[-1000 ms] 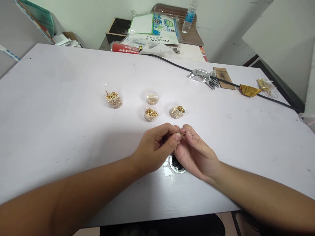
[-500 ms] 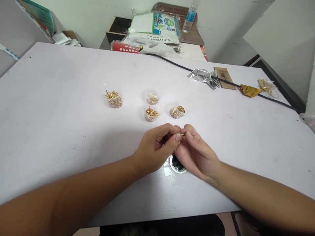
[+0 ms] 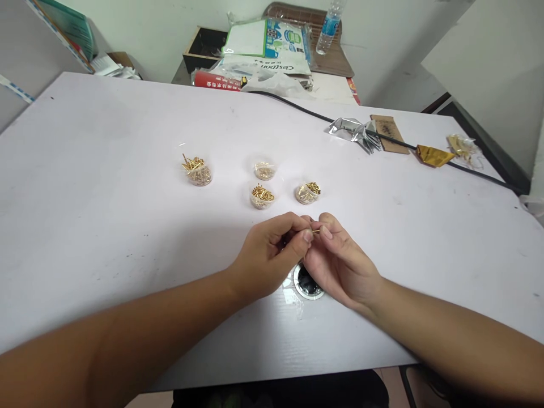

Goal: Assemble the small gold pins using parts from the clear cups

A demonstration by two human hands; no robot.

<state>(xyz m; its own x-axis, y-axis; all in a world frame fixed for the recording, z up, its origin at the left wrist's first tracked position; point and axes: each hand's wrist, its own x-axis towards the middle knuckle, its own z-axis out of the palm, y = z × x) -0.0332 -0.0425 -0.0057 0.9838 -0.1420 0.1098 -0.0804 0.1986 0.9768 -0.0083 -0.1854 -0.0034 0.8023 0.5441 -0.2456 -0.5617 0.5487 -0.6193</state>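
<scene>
Between the fingertips of both hands lies a thin gold-coloured metal pin (image 3: 316, 231). My left hand (image 3: 272, 255) pinches one end with thumb and forefinger, its other fingers curled out of sight. The other end sits in the pinch of my right hand (image 3: 344, 260), whose palm is turned partly up. Below the hands, a round black disc with a silver rim (image 3: 308, 281) lies on the table, partly covered by the right hand. Past my fingers stand small clear cups of gold pins: a right cup (image 3: 307, 195), a middle cup (image 3: 262, 198), a back cup (image 3: 264, 171) and a left cup (image 3: 199, 173).
A black cable (image 3: 293, 106) runs along the back right of the white table (image 3: 106, 226). Silver foil packaging (image 3: 351, 129), a cardboard piece (image 3: 389, 133) and a gold packet (image 3: 433, 155) lie along it. Behind the table are a water bottle (image 3: 329, 28) and a dark box (image 3: 204, 48).
Both hands keep almost the same place and pinch. The pin's visible part between the fingertips shifts very slightly. The cups stay put.
</scene>
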